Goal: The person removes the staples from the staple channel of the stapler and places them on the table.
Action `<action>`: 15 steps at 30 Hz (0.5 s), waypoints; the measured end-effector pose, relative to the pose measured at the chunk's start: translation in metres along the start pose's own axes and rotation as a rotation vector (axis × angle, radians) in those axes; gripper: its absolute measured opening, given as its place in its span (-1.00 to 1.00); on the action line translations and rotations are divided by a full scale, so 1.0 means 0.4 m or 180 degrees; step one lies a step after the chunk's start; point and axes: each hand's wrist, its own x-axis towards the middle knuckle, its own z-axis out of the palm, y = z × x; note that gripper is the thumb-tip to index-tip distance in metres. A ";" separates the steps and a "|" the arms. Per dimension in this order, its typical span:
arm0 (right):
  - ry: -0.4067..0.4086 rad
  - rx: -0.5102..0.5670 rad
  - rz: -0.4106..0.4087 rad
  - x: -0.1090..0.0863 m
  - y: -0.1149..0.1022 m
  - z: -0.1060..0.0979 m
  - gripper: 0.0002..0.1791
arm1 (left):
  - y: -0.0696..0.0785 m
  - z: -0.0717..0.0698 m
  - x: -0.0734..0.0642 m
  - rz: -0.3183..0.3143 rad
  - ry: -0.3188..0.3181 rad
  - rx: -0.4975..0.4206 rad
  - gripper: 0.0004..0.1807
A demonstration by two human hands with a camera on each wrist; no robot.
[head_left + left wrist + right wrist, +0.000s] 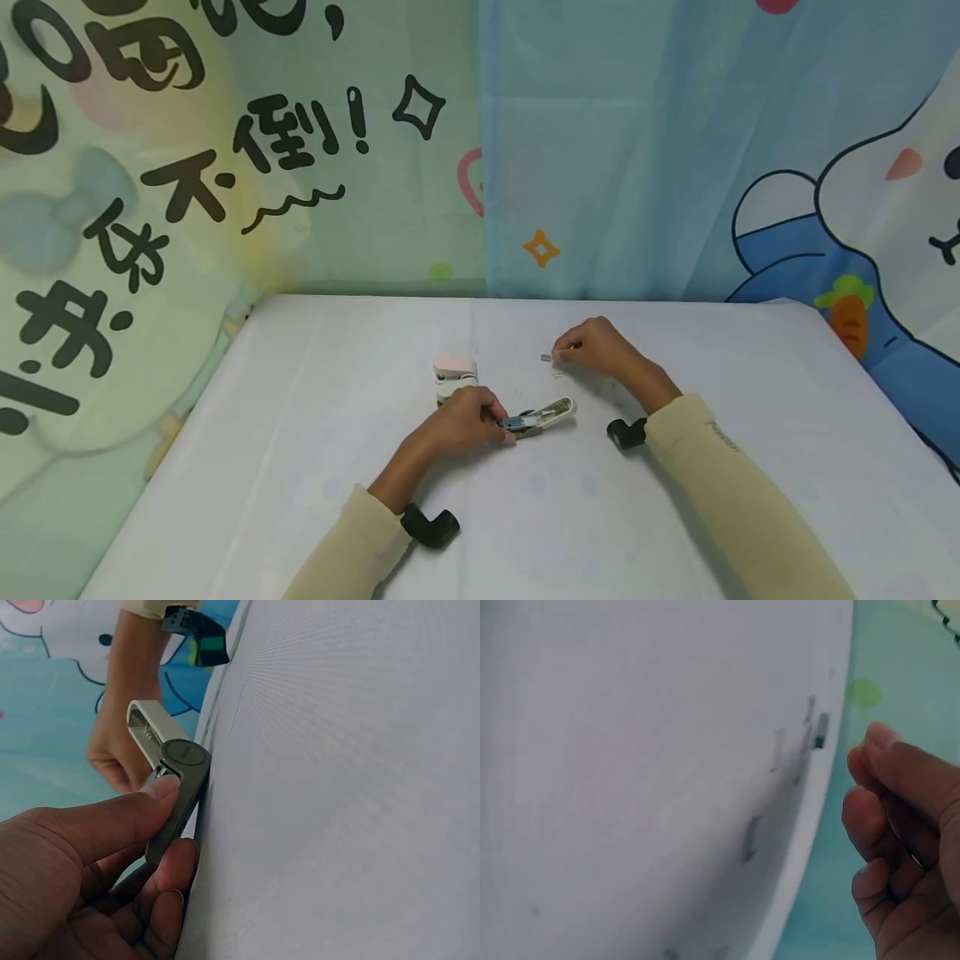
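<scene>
My left hand (pixel 467 419) grips an unfolded stapler (pixel 184 769), thumb on its dark metal part and fingers beneath. Its pale, hollow top arm (pixel 558 412) swings out to the right in the head view. Over the table at the back, my right hand (pixel 596 346) has its fingers bent, with thumb and index fingertips (pixel 881 735) together. I cannot tell whether something tiny sits between them. A short grey strip of staples (pixel 546 357) lies just left of these fingertips. Several loose staples (pixel 751 838) are scattered on the tabletop nearby.
A pink and white object (pixel 455 371), partly behind my left hand, stands on the white table (pixel 300 433). Printed curtains (pixel 600 167) hang right behind the table's back edge. Black wrist mounts (pixel 431 527) stick out from both sleeves.
</scene>
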 end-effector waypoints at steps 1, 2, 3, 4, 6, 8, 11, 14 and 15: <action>-0.0010 0.0022 -0.0037 -0.006 -0.005 0.001 -0.93 | -0.001 0.001 0.000 0.0005 -0.0011 0.0000 -0.76; -0.0037 0.0046 -0.0074 -0.011 -0.010 0.003 -0.92 | -0.002 0.002 0.000 0.0011 -0.0018 0.0006 -0.76; -0.0067 0.0070 -0.0144 -0.016 -0.016 0.005 -0.90 | -0.002 0.003 -0.001 0.0000 -0.0024 0.0020 -0.76; -0.0107 0.0101 -0.0207 -0.022 -0.021 0.007 -0.87 | -0.003 0.003 -0.001 -0.0005 -0.0025 0.0030 -0.76; -0.0203 0.0187 -0.0334 -0.035 -0.031 0.010 -0.81 | -0.001 0.002 -0.002 -0.0027 -0.0026 0.0055 -0.76; -0.0304 0.0303 -0.0443 -0.051 -0.039 0.011 -0.78 | 0.000 0.002 -0.002 -0.0042 -0.0017 0.0054 -0.76; -0.0525 0.0510 -0.0522 -0.081 -0.050 0.008 -0.77 | 0.003 0.001 -0.001 -0.0059 -0.0001 0.0027 -0.76; -0.0817 0.0690 -0.0541 -0.110 -0.051 0.004 -0.75 | 0.004 0.003 0.001 -0.0071 0.0010 0.0012 -0.76; -0.0890 0.0735 -0.0549 -0.118 -0.050 0.004 -0.74 | 0.004 0.004 0.001 -0.0076 0.0011 0.0014 -0.76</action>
